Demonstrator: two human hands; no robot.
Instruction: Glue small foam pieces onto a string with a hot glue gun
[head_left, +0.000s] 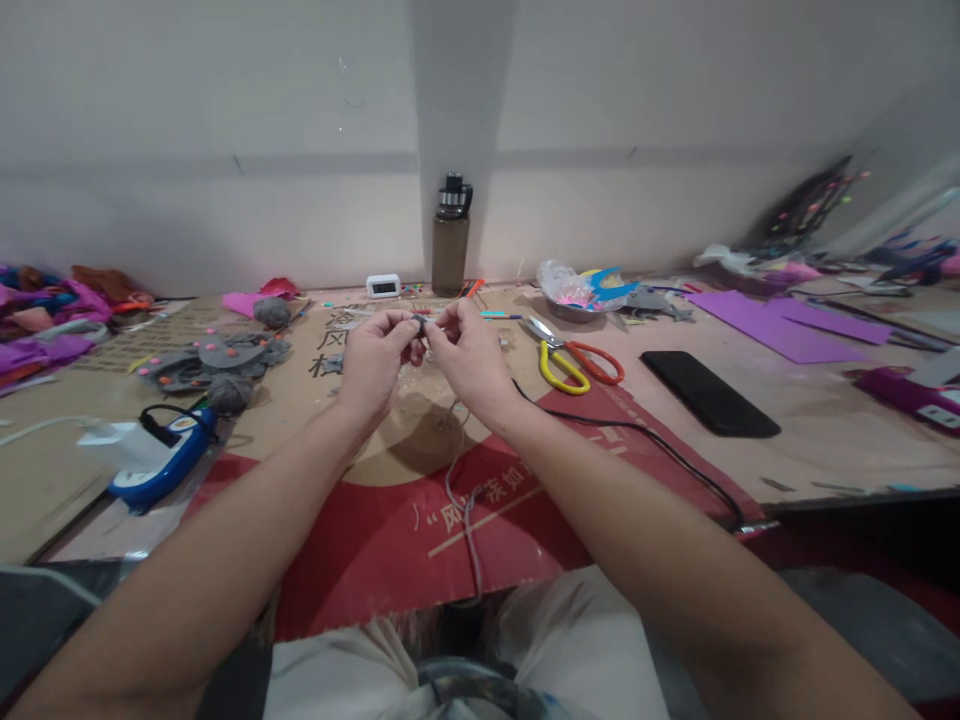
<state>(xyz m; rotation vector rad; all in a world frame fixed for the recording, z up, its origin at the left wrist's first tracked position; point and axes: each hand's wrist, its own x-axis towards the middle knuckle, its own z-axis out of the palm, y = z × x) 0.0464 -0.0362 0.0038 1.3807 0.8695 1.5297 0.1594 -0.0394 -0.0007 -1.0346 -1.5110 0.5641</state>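
Observation:
Above the cardboard, my left hand (375, 360) and my right hand (471, 355) meet with their fingertips almost touching. Thumb and forefinger of each are pinched on a small dark grey piece (420, 325), mostly covered by the fingers, so its kind does not show. Below the hands a thin grey cord (466, 520) runs down over the red printed cardboard (352, 550) to the table's front edge; whether it joins the held piece I cannot tell. Scissors (559, 352) with one yellow and one orange handle lie just right of my right hand.
A water bottle (450, 240) and a small white digital clock (383, 286) stand by the wall. To the right are a black phone (709, 393), purple sheets (780, 325) and a bowl (577, 310) of scraps. Grey felt-like pieces (217, 360) and a blue power strip (161, 480) lie left.

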